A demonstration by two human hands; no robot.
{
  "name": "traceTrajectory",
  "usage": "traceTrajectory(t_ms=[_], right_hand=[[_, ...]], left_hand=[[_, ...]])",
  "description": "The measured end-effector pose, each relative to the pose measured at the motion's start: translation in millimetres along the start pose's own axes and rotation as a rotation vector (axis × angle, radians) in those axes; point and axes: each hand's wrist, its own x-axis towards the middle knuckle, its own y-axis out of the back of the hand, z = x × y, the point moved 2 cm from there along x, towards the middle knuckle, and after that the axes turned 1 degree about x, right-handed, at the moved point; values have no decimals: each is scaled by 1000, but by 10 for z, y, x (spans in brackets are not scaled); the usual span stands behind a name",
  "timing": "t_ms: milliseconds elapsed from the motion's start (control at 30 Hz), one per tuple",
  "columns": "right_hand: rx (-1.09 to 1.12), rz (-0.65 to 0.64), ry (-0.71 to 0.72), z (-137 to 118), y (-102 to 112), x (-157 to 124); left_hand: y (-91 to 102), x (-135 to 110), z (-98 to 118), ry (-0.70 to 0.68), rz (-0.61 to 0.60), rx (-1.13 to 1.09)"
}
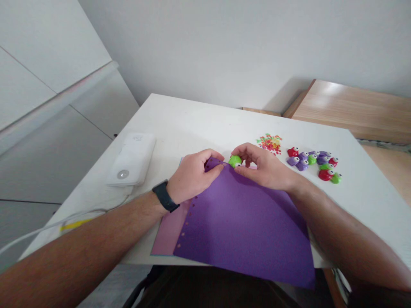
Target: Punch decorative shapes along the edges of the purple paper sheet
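Note:
A purple sheet of paper [250,231] has a row of small punched holes along its left edge and top corner. My left hand [195,173], with a dark watch on the wrist, pinches the sheet's upper left corner between thumb and fingers. Closed around a small green craft punch [235,161], my right hand [261,167] keeps it at the sheet's top edge, close to the left fingertips. Whether the paper sits inside the punch's slot I cannot tell. Beneath the purple sheet lies a pink sheet [173,229], partly covered.
Several red, purple and green craft punches [312,159] stand grouped on the right of the white table [192,115]. Beside them is a pile of colourful paper cutouts [271,143]. A white power bank [133,160] with a cable [86,211] lies at left. Wooden furniture [349,107] stands behind right.

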Motion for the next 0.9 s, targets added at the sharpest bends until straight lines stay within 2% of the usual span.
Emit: traceTrajectory(t_ms=[467, 900], right_hand=[[71, -1, 10, 29, -24, 5], [42, -13, -16, 16, 4, -9]], left_hand=[[-3, 5, -4, 9, 2, -3], [-2, 1, -9, 11, 2, -15]])
